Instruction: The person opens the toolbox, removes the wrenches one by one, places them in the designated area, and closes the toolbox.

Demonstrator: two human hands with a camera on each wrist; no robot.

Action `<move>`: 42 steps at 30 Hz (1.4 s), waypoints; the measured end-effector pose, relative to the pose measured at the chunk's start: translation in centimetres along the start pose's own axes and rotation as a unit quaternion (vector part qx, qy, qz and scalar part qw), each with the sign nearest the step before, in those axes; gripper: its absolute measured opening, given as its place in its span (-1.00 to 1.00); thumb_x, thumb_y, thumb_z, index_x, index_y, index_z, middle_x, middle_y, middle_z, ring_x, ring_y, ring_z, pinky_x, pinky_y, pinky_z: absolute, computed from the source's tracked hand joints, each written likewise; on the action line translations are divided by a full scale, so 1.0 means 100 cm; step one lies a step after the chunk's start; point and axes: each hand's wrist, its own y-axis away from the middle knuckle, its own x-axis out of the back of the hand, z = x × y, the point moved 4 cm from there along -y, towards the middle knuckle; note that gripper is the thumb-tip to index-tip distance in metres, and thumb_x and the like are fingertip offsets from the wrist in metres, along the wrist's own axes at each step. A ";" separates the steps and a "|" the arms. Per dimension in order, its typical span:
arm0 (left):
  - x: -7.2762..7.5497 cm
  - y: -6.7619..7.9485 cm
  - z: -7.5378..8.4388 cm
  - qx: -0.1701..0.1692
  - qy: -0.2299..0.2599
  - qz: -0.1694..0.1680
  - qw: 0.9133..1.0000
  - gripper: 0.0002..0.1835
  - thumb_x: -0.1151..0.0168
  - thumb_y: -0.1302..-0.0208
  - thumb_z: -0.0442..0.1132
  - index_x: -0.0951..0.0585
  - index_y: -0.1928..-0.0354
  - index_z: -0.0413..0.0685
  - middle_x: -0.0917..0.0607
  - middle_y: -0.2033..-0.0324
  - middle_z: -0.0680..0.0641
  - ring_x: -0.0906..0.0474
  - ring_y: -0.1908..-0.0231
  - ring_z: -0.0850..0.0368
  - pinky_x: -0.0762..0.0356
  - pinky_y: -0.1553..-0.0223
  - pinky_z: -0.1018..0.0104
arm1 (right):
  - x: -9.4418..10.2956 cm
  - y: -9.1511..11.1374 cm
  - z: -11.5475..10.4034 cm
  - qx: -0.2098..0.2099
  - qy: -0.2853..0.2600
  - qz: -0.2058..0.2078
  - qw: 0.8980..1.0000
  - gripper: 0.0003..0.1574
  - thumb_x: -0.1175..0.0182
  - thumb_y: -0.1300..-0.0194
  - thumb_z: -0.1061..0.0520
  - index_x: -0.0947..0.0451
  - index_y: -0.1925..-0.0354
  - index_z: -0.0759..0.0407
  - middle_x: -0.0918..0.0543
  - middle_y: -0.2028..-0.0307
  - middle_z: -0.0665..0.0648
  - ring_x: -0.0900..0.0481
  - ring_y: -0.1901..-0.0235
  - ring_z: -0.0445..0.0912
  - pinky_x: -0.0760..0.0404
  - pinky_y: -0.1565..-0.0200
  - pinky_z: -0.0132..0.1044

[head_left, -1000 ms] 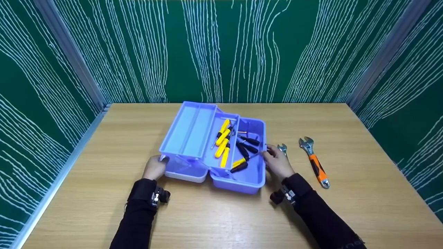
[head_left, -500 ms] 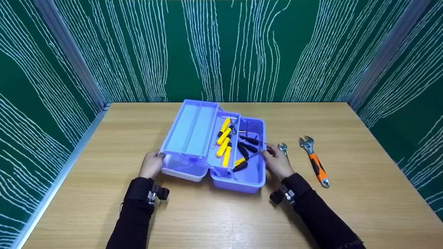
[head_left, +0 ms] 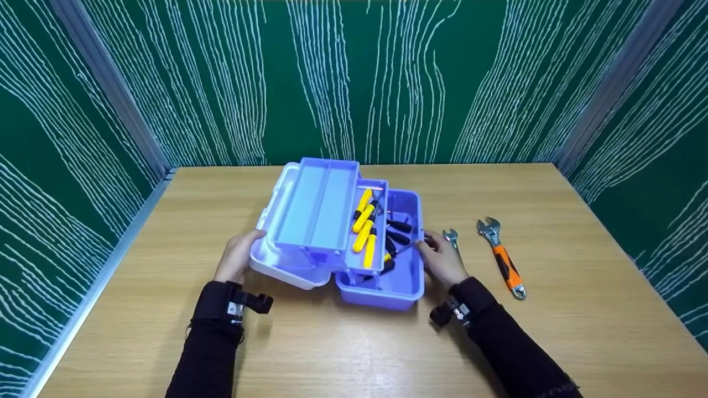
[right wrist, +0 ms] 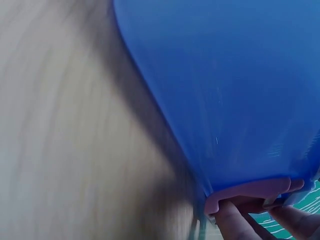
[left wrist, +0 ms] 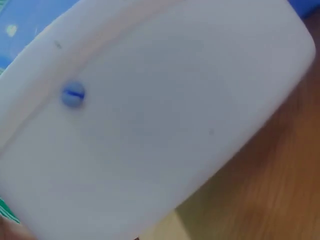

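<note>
A purple toolbox [head_left: 380, 301] stands open on the table, its stepped trays spread to the left. My left hand [head_left: 235, 257] grips the outer edge of the pale toolbox lid [head_left: 276, 268], which is tilted up; most of its fingers are hidden behind the lid. The lid's white side [left wrist: 165, 120] fills the left wrist view. My right hand [head_left: 444, 258] holds the box's right wall, with fingers [right wrist: 235, 222] curled at a pink latch [right wrist: 255, 189]. Several yellow-handled screwdrivers [head_left: 363, 235] lie in the lower tray, while black-handled tools [head_left: 398, 236] lie in the base.
To the right of the box lie a small adjustable wrench [head_left: 451, 237], close behind my right hand, and a larger adjustable wrench [head_left: 506, 265] with an orange and black handle. Green walls with white lines [head_left: 409, 83] border the wooden table [head_left: 354, 354].
My left hand has raised the lid from low beside the box, and the trays have moved up and to the right over the base. The right hand stays at the box wall.
</note>
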 end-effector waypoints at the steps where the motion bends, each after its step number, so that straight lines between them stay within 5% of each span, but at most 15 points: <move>1: -0.001 0.002 0.001 -0.002 0.004 0.002 1.000 -0.49 -0.05 -0.37 -0.09 -0.43 -0.16 -0.40 -0.61 0.23 -0.04 -0.56 0.24 0.18 -0.54 0.17 0.40 | 0.000 0.000 0.000 -0.002 0.002 0.000 1.000 -0.42 0.00 -0.46 0.12 -0.32 -0.33 0.38 -0.54 -0.15 0.44 -0.55 -0.10 0.16 -0.57 -0.08 -0.19; 6: -0.007 0.012 0.013 -0.034 -0.018 0.035 0.999 -0.56 -0.06 -0.38 -0.07 -0.44 -0.06 -0.34 -0.53 0.13 -0.10 -0.47 0.09 0.06 -0.41 -0.02 0.28 | 0.000 0.001 0.001 -0.009 0.011 0.000 1.000 -0.41 0.00 -0.46 0.11 -0.31 -0.34 0.37 -0.53 -0.17 0.42 -0.53 -0.14 0.16 -0.52 -0.17 -0.10; 11: -0.018 0.020 0.029 -0.080 -0.032 0.044 0.995 -0.40 -0.10 -0.36 -0.07 -0.33 -0.25 -0.40 -0.43 -0.18 -0.28 -0.33 -0.20 -0.12 -0.23 -0.31 0.04 | 0.001 0.001 0.000 -0.015 0.001 0.000 1.000 -0.40 0.00 -0.46 0.08 -0.31 -0.35 0.36 -0.53 -0.17 0.42 -0.54 -0.12 0.15 -0.57 -0.12 -0.15; 18: -0.037 0.031 0.043 -0.158 -0.034 0.027 0.986 -0.34 -0.09 -0.42 -0.04 -0.21 -0.37 -0.31 -0.47 -0.24 -0.34 -0.48 -0.19 -0.17 -0.48 -0.19 0.03 | 0.000 0.002 -0.001 -0.005 -0.006 0.000 1.000 -0.37 -0.01 -0.43 0.07 -0.31 -0.33 0.40 -0.54 -0.13 0.44 -0.58 -0.03 0.10 -0.61 -0.03 -0.23; 24: -0.060 0.045 0.050 -0.255 -0.036 -0.045 0.965 -0.39 0.09 -0.49 -0.10 -0.13 -0.46 -0.21 -0.33 -0.35 -0.26 -0.38 -0.24 -0.15 -0.42 -0.22 -0.04 | 0.001 0.002 0.001 -0.015 -0.018 -0.006 1.000 -0.37 -0.01 -0.44 0.05 -0.30 -0.34 0.35 -0.52 -0.17 0.41 -0.55 -0.09 0.10 -0.57 -0.05 -0.27; 30: -0.085 0.050 0.048 -0.293 -0.065 -0.097 0.949 -0.33 0.04 -0.47 -0.02 -0.05 -0.53 0.03 -0.20 -0.47 -0.14 -0.34 -0.30 -0.13 -0.46 -0.19 -0.12 | 0.001 0.001 0.001 -0.004 -0.010 -0.007 1.000 -0.41 0.00 -0.47 0.06 -0.33 -0.33 0.36 -0.53 -0.16 0.41 -0.52 -0.11 0.08 -0.49 0.00 -0.42; 37: -0.116 0.050 0.043 -0.361 -0.153 -0.080 0.917 0.03 0.18 -0.17 0.57 -0.05 -0.54 0.12 -0.24 -0.41 -0.24 -0.37 -0.28 -0.23 -0.53 -0.10 -0.21 | 0.000 0.002 0.001 -0.001 -0.030 0.001 1.000 -0.46 0.00 -0.46 0.12 -0.37 -0.30 0.36 -0.56 -0.13 0.39 -0.56 0.00 -0.02 -0.53 0.07 -0.47; 42: -0.139 0.055 0.043 -0.411 -0.225 -0.062 0.881 0.04 0.29 -0.20 0.59 -0.09 -0.53 0.02 -0.23 -0.46 -0.21 -0.25 -0.40 -0.21 -0.32 -0.30 -0.23 | 0.000 0.004 0.001 -0.009 -0.040 0.004 0.999 -0.45 0.04 -0.49 0.08 -0.36 -0.31 0.36 -0.53 -0.19 0.37 -0.55 -0.05 -0.01 -0.53 -0.01 -0.41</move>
